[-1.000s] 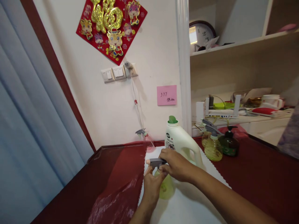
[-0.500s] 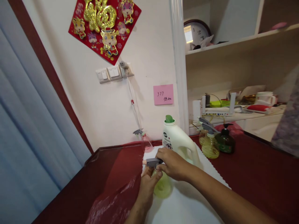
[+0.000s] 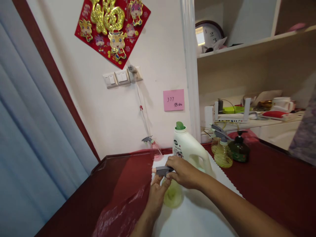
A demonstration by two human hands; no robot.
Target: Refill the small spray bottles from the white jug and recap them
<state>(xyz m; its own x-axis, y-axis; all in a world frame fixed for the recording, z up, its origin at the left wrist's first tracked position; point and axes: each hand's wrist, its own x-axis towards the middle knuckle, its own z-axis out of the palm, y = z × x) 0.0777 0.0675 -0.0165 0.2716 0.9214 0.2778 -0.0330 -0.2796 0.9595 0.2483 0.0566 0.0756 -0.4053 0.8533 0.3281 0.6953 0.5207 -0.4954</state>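
A yellow-green spray bottle (image 3: 173, 196) with a grey trigger head stands on a white cloth (image 3: 195, 217) in front of me. My right hand (image 3: 181, 171) grips the grey spray head (image 3: 163, 170) from the right, its fingers closed over the back. My left hand (image 3: 157, 192) is wrapped about the neck just under the head, thumb near the right hand's thumb. The neck itself is mostly hidden by my fingers. Right behind my hands stands a pale green jug (image 3: 189, 146) with a handle, its mouth uncapped and something green sticking out.
A pink spray bottle (image 3: 155, 149) stands by the wall. To the right are another yellow-green spray bottle (image 3: 223, 156) and a dark green pump bottle (image 3: 239, 148). Red plastic sheeting (image 3: 123, 200) lies at left on the dark red table (image 3: 81, 194). Behind, a shelf holds a white router (image 3: 229, 118).
The view has shifted slightly. Both hands stay on the spray bottle in nearly the same place, with only a slight shift of the fingers.
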